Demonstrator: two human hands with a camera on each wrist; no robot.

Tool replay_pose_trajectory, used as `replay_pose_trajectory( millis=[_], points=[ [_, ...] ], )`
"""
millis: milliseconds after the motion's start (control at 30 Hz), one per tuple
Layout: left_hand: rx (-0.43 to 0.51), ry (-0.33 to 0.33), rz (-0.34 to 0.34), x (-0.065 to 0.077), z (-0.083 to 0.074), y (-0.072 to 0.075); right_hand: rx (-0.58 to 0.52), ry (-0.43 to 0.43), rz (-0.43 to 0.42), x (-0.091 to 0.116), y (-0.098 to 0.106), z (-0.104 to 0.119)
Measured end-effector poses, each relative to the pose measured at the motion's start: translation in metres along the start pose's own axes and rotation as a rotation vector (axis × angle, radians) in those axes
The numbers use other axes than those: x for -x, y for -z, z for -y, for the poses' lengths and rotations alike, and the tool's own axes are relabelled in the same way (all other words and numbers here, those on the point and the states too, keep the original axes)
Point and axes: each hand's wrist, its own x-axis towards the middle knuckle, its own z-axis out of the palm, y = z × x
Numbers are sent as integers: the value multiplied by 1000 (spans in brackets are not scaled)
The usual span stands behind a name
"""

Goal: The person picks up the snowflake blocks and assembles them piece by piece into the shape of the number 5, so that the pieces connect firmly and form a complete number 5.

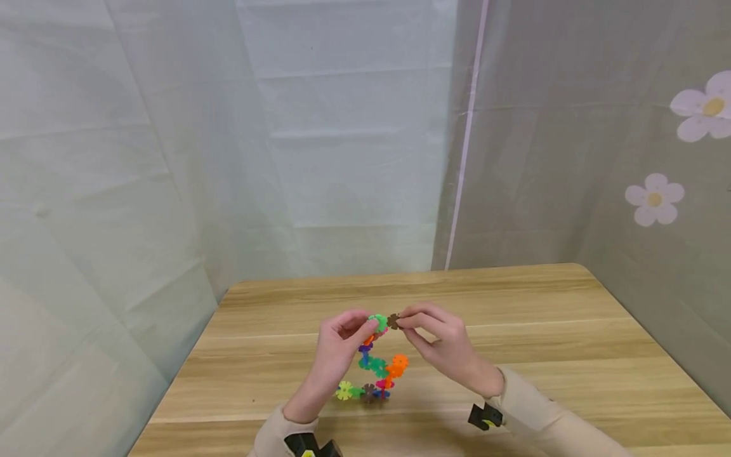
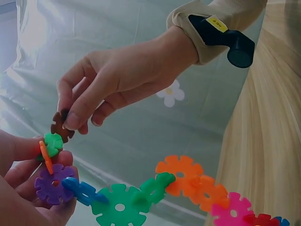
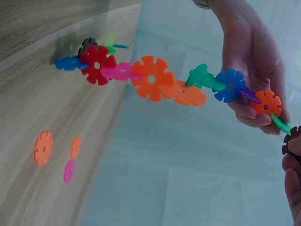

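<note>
A long chain of coloured notched plastic discs, with an orange disc [image 1: 400, 363] in its middle, hangs from my left hand [image 1: 335, 348]. Thumb and fingers of that hand pinch a light green disc [image 1: 379, 322] at the upper end; an orange and a purple disc [image 2: 55, 184] follow below it. My right hand [image 1: 444, 343] pinches a brown disc [image 2: 61, 127] between thumb and fingertips. Its edge is right at the green disc's edge; whether their slots are joined I cannot tell. Toward the chain's lower end are a red disc [image 3: 97, 65] and a yellow-green disc [image 1: 344, 390].
Below is a wooden table [image 1: 542, 330]. Loose on it, in the right wrist view, are an orange disc [image 3: 43, 148], another orange disc [image 3: 75, 148] and a pink disc [image 3: 69, 171]. Pale curtains [image 1: 354, 139] stand behind the table and at its sides.
</note>
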Motion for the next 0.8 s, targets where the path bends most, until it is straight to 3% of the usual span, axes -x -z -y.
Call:
replay_pose_trajectory(
  millis=[267,467,800],
  points=[
    [7,-26,5,0,-3,-4,36,102,-40,-5,0,2],
    [12,24,38,0,-4,-6,109,185,-103,-7,0,3],
    [-77,24,59,-3,-10,-6,133,233,-126,-7,-2,3]
  ],
)
